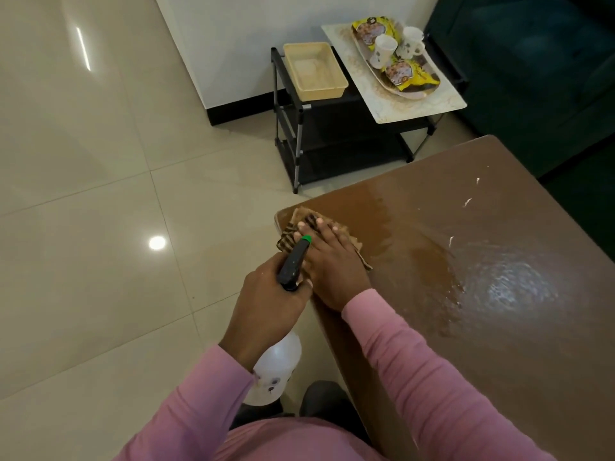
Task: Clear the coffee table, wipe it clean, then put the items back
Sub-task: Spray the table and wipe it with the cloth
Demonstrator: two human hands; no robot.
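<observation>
The brown coffee table point(499, 294) fills the right side, its top wet and glossy with a few white flecks. My right hand point(332, 261) presses flat, fingers straight, on a brown striped cloth point(301, 219) at the table's near left corner. My left hand point(269, 294) grips the black trigger head of a white spray bottle point(276, 367), held beside the table edge with the green nozzle pointing at the cloth. On a black rack beyond the table sits a tray point(416, 93) with two white mugs point(384, 49) and yellow snack packets point(411, 74), resting on a pale mat.
A black metal rack point(299, 134) stands against the white wall, holding a cream plastic basin point(314, 69) beside the mat. A dark green sofa point(532, 61) is at the upper right. Glossy beige floor tiles point(100, 194) spread to the left.
</observation>
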